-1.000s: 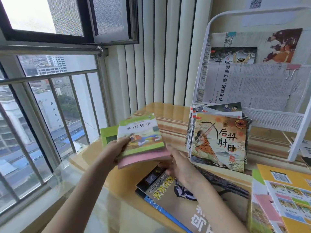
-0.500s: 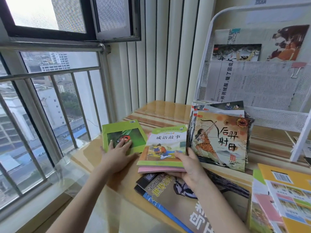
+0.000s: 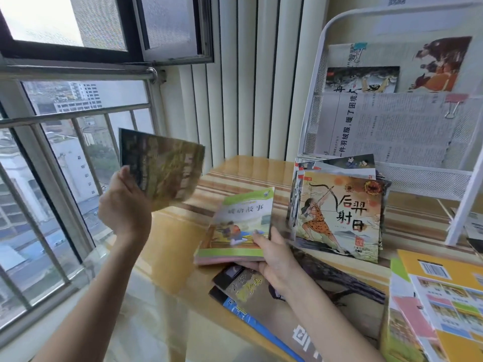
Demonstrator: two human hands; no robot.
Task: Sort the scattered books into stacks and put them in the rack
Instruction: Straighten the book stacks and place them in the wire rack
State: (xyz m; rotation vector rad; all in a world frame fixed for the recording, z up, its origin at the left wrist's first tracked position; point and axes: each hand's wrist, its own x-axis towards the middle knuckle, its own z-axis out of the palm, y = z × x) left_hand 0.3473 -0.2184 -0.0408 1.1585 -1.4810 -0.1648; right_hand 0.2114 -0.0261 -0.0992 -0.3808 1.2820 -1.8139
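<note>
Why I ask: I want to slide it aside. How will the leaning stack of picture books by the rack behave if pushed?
The leaning stack of picture books stands tilted on edge against the white rack, so it would probably topple or fan out. Its covers look thin and glossy, so they likely slip apart. The wooden table looks shiny, so its foot may skid.

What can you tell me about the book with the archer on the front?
The archer book is thin and square, with a glossy cover showing a figure in a spotted outfit drawing a bow, plus big black characters and a dark round badge. It stands tilted at the front of a row of similar books on the wooden table, before the white rack. Neither hand touches it.
</note>
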